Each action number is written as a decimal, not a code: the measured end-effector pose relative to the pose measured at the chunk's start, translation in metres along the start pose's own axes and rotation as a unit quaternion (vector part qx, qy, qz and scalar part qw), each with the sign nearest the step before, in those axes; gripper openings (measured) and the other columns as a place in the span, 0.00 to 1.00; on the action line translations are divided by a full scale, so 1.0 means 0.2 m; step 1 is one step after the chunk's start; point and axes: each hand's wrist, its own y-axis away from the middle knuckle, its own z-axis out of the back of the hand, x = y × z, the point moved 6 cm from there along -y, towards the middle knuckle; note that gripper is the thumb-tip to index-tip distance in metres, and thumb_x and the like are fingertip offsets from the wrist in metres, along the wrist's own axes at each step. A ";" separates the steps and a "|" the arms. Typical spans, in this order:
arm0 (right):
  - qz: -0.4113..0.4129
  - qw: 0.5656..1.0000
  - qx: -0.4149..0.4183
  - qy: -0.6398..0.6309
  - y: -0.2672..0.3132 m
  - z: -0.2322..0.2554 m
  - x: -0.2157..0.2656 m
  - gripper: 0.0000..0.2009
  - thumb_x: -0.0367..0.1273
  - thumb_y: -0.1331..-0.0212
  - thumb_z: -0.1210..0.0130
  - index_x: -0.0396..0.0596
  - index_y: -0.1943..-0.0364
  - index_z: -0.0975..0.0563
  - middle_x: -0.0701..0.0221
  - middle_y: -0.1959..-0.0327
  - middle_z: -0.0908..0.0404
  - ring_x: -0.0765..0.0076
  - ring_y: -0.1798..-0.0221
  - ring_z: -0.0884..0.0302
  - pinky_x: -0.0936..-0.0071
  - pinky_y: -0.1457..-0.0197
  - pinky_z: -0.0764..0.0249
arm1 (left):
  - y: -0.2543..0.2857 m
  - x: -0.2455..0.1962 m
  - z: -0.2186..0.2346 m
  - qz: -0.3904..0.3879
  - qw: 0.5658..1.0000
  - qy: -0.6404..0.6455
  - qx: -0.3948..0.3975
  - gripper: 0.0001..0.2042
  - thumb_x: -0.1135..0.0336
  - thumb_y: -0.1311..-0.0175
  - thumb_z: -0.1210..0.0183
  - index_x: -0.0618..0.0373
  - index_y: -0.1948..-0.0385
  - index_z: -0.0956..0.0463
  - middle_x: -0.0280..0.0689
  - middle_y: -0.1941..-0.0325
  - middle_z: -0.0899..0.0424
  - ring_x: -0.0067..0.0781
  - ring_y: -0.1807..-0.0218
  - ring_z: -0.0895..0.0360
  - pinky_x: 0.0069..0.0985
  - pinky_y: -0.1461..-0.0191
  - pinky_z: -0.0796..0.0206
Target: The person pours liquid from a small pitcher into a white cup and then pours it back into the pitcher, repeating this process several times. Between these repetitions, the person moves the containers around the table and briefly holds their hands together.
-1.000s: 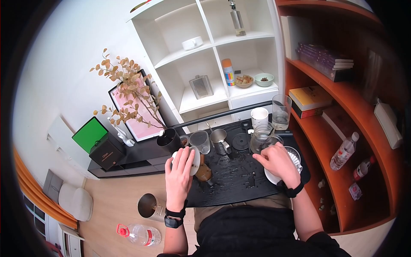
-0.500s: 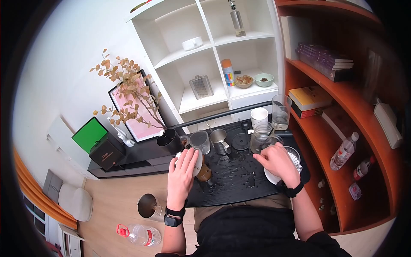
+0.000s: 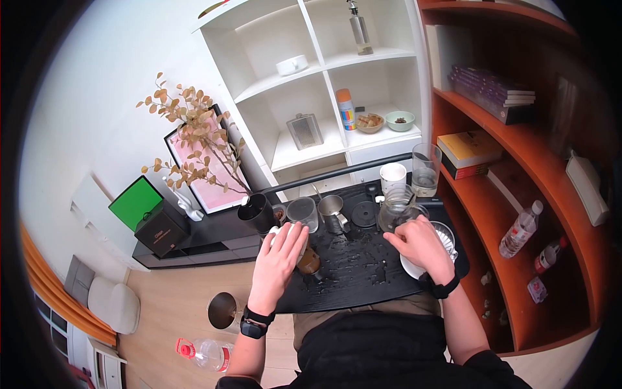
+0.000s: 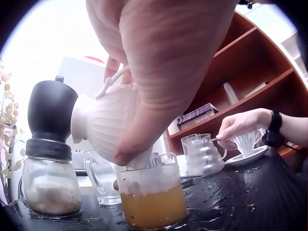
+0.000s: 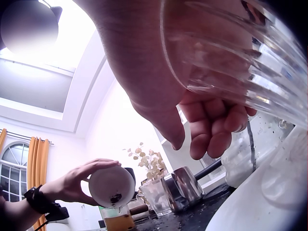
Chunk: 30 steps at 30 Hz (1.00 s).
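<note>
In my left hand [image 3: 278,266] is a white ribbed cup [image 4: 108,118] with a handle, thumb below and fingers over the top. It lies tipped on its side, mouth turned right, above a small glass cup [image 4: 153,209] of cloudy brown liquid. Dark residue clings inside its mouth in the right wrist view. My right hand [image 3: 424,246] hangs loosely curled over a ribbed clear glass dripper [image 4: 246,143] on a white saucer [image 3: 411,267]. Its fingertips come close to the handle of a glass coffee server [image 4: 199,156], with nothing seen between thumb and fingers.
Along the wet black tray [image 3: 350,285] stand a coffee grinder [image 4: 53,120], a clear glass [image 3: 302,214], a steel pitcher [image 3: 332,212], a white paper cup [image 3: 392,176] and a tall glass [image 3: 425,172]. A bin [image 3: 223,311] and large bottle [image 3: 207,354] are on the floor.
My left hand has shifted a little to the right and turned, tipping the white cup further over the glass cup. My right hand has stayed in place.
</note>
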 end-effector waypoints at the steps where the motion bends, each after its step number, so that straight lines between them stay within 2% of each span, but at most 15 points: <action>1: 0.000 1.000 0.000 0.000 0.00 0.00 0.00 0.22 0.40 0.26 0.29 0.36 0.76 0.14 0.50 0.78 0.18 0.38 0.70 0.19 0.55 0.43 0.24 | 0.00 -0.01 0.00 -0.023 1.000 -0.018 -0.007 0.56 0.80 0.54 0.24 0.56 0.12 0.33 0.40 0.12 0.26 0.47 0.13 0.28 0.47 0.12 0.37; 2: 0.000 1.000 0.000 0.001 0.00 0.00 0.00 0.22 0.40 0.26 0.30 0.36 0.76 0.14 0.50 0.78 0.18 0.38 0.70 0.19 0.55 0.43 0.24 | -0.01 0.00 0.00 -0.024 1.000 -0.018 -0.007 0.56 0.80 0.54 0.24 0.56 0.12 0.33 0.40 0.12 0.26 0.47 0.13 0.28 0.47 0.12 0.37; 4: -0.002 1.000 0.000 0.001 0.00 0.00 0.00 0.22 0.40 0.26 0.30 0.36 0.76 0.14 0.50 0.78 0.18 0.38 0.69 0.19 0.55 0.44 0.24 | -0.01 0.00 0.00 -0.032 0.999 -0.025 0.031 0.52 0.79 0.45 0.28 0.54 0.10 0.35 0.39 0.11 0.27 0.45 0.13 0.29 0.46 0.11 0.37; 5: -0.001 1.000 -0.001 0.001 0.00 0.00 0.00 0.22 0.40 0.26 0.30 0.36 0.76 0.14 0.50 0.78 0.17 0.38 0.69 0.19 0.55 0.44 0.24 | -0.02 0.00 0.02 -0.033 0.999 -0.025 0.032 0.52 0.79 0.45 0.28 0.54 0.10 0.35 0.39 0.11 0.27 0.45 0.13 0.29 0.46 0.11 0.37; 8: 0.000 1.000 -0.005 -0.002 0.00 0.00 0.00 0.22 0.40 0.26 0.29 0.36 0.76 0.14 0.50 0.78 0.17 0.38 0.69 0.19 0.55 0.43 0.24 | -0.02 0.02 0.05 -0.006 0.998 0.061 0.011 0.53 0.78 0.47 0.25 0.56 0.11 0.34 0.43 0.12 0.27 0.48 0.14 0.28 0.47 0.13 0.36; 10: 0.002 1.000 -0.005 -0.003 0.00 0.00 0.00 0.22 0.40 0.26 0.29 0.36 0.76 0.14 0.50 0.77 0.17 0.38 0.69 0.19 0.56 0.43 0.24 | 0.00 0.06 0.07 0.049 0.987 0.142 -0.061 0.55 0.77 0.52 0.21 0.57 0.12 0.34 0.48 0.15 0.25 0.52 0.17 0.25 0.48 0.15 0.35; 12: 0.006 1.000 -0.003 0.003 0.00 0.00 0.00 0.22 0.40 0.26 0.29 0.36 0.76 0.14 0.50 0.77 0.17 0.38 0.69 0.18 0.55 0.43 0.24 | 0.02 0.08 0.01 0.074 0.981 0.158 -0.085 0.57 0.76 0.56 0.17 0.59 0.13 0.33 0.50 0.18 0.24 0.56 0.20 0.23 0.49 0.17 0.33; 14: 0.005 1.000 -0.002 0.002 0.00 0.00 0.00 0.22 0.40 0.26 0.29 0.36 0.76 0.14 0.50 0.77 0.17 0.39 0.69 0.18 0.55 0.42 0.24 | 0.03 0.13 0.00 0.128 0.956 0.224 -0.141 0.56 0.74 0.55 0.15 0.58 0.15 0.31 0.50 0.19 0.23 0.57 0.22 0.23 0.49 0.18 0.33; 16: 0.002 1.000 -0.002 0.000 0.00 0.01 0.00 0.22 0.40 0.26 0.29 0.36 0.76 0.13 0.50 0.77 0.17 0.39 0.69 0.18 0.55 0.42 0.24 | 0.03 0.13 0.01 0.144 0.947 0.240 -0.155 0.55 0.71 0.54 0.13 0.59 0.17 0.31 0.50 0.20 0.23 0.58 0.22 0.22 0.49 0.18 0.30; 18: 0.003 1.000 -0.003 0.002 0.00 0.00 0.00 0.22 0.40 0.26 0.29 0.37 0.76 0.14 0.51 0.78 0.17 0.39 0.69 0.18 0.55 0.42 0.24 | 0.03 0.14 0.04 0.187 0.901 0.338 -0.199 0.54 0.69 0.52 0.12 0.60 0.17 0.31 0.50 0.22 0.22 0.57 0.23 0.20 0.48 0.19 0.27; 20: 0.002 1.000 0.002 0.004 0.00 -0.01 0.00 0.22 0.40 0.26 0.30 0.37 0.76 0.14 0.51 0.78 0.17 0.39 0.68 0.18 0.55 0.42 0.25 | 0.02 0.12 0.04 0.203 0.888 0.364 -0.194 0.52 0.65 0.48 0.11 0.61 0.18 0.30 0.49 0.24 0.21 0.54 0.23 0.19 0.45 0.20 0.25; 22: 0.001 1.000 0.005 0.010 0.00 -0.01 0.00 0.22 0.40 0.26 0.30 0.37 0.76 0.14 0.51 0.78 0.17 0.40 0.68 0.18 0.55 0.43 0.25 | 0.01 0.10 -0.04 0.222 0.837 0.469 -0.174 0.49 0.63 0.45 0.12 0.61 0.20 0.29 0.49 0.25 0.21 0.51 0.23 0.19 0.43 0.20 0.26; 26: 0.002 1.000 0.004 0.005 0.00 -0.01 -0.01 0.22 0.40 0.26 0.30 0.37 0.76 0.14 0.51 0.78 0.17 0.40 0.68 0.18 0.55 0.43 0.25 | -0.03 -0.03 -0.08 0.215 0.859 0.435 -0.163 0.46 0.61 0.44 0.11 0.61 0.23 0.26 0.48 0.27 0.19 0.51 0.25 0.18 0.44 0.20 0.25; 27: 0.001 1.000 0.004 0.001 0.00 -0.01 -0.01 0.22 0.40 0.26 0.30 0.37 0.76 0.14 0.51 0.78 0.17 0.40 0.68 0.18 0.55 0.43 0.25 | -0.05 -0.07 -0.10 0.216 0.859 0.436 -0.159 0.45 0.64 0.44 0.13 0.62 0.23 0.26 0.46 0.27 0.18 0.46 0.25 0.18 0.41 0.19 0.27; 30: -0.002 1.000 0.003 0.000 0.00 0.00 -0.01 0.22 0.40 0.26 0.30 0.37 0.76 0.14 0.52 0.78 0.17 0.40 0.69 0.18 0.55 0.43 0.25 | -0.08 -0.15 -0.16 0.219 0.877 0.405 -0.136 0.44 0.60 0.44 0.12 0.59 0.24 0.25 0.47 0.27 0.18 0.52 0.25 0.19 0.45 0.20 0.27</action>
